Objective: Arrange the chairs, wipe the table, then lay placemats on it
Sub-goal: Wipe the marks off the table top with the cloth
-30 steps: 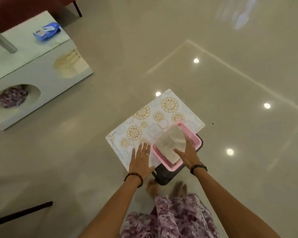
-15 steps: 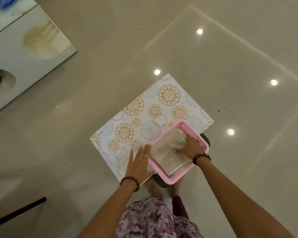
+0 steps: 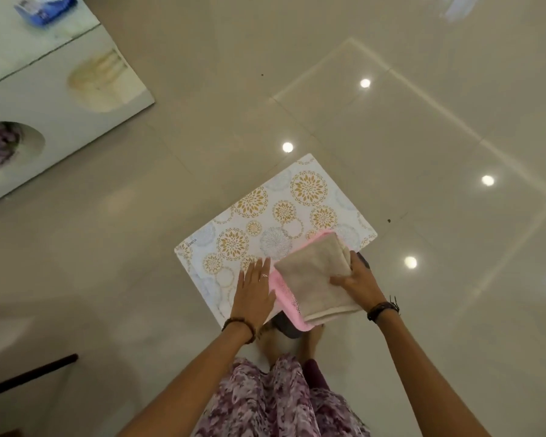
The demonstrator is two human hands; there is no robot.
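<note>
A white placemat (image 3: 265,222) with gold and blue floral circles lies on a small dark stool (image 3: 286,328) below me. On the mat sits a pink plastic basket (image 3: 282,291). My left hand (image 3: 254,293) lies flat on the placemat beside the basket, fingers straight. My right hand (image 3: 358,285) grips a folded beige cloth (image 3: 312,279) by its right edge, thumb on top, holding it over the basket and covering most of it. The table (image 3: 60,127) stands at the upper left.
A blue wipes packet (image 3: 46,6) lies on the table's far part. A dark chair leg (image 3: 29,375) crosses the lower left. Glossy beige floor tiles surround the stool. My floral dress and feet are just below the stool.
My right hand went from pressing the cloth down inside the basket to gripping and raising it above the rim. My left hand stayed flat on the placemat.
</note>
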